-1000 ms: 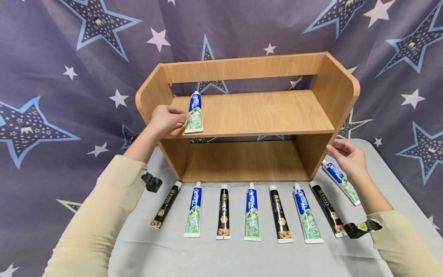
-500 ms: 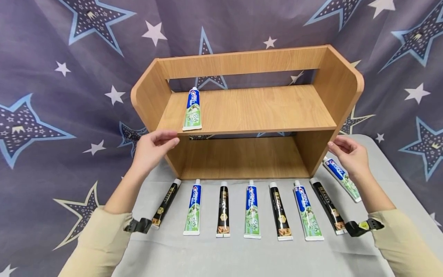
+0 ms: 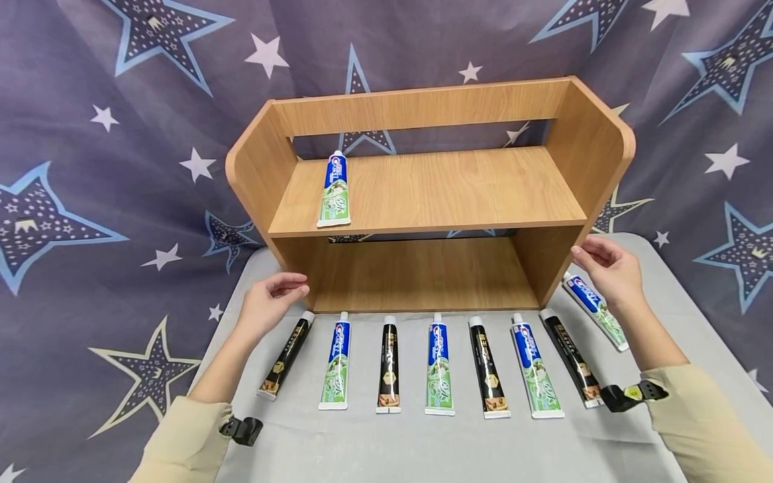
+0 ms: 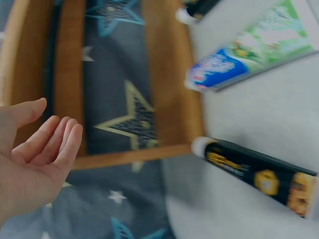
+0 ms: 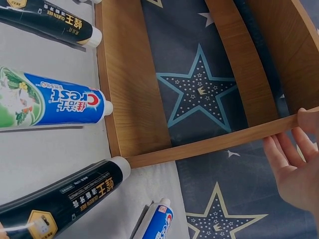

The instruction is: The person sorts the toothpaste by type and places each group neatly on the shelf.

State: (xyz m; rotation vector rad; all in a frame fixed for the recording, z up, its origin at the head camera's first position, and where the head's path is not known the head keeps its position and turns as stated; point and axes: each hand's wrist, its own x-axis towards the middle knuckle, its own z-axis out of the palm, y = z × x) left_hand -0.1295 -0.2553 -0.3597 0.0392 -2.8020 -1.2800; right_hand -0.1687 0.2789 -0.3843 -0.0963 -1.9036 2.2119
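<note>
A blue-green toothpaste tube (image 3: 335,190) lies on the upper board of the wooden shelf (image 3: 423,227), near its left end. My left hand (image 3: 266,305) is empty, fingers relaxed, beside the shelf's lower left side and above a black tube (image 3: 286,357). In the left wrist view the left hand (image 4: 42,154) shows thumb and fingers apart. At the right, my right hand (image 3: 611,272) grips the front edge of the shelf's side panel. The right wrist view shows that hand (image 5: 296,164) with its thumb and fingers on opposite sides of the panel (image 5: 214,143).
Black tubes (image 3: 389,365) and blue-green tubes (image 3: 439,369) alternate in a row on the grey cloth (image 3: 362,449) before the shelf. Another blue-green tube (image 3: 596,312) lies right of the shelf, near my right hand. A star-patterned curtain (image 3: 410,40) hangs behind.
My left hand has let go of the tube on the upper board and moved down beside the shelf's lower left side. The tube stays on the board; my right hand keeps its place.
</note>
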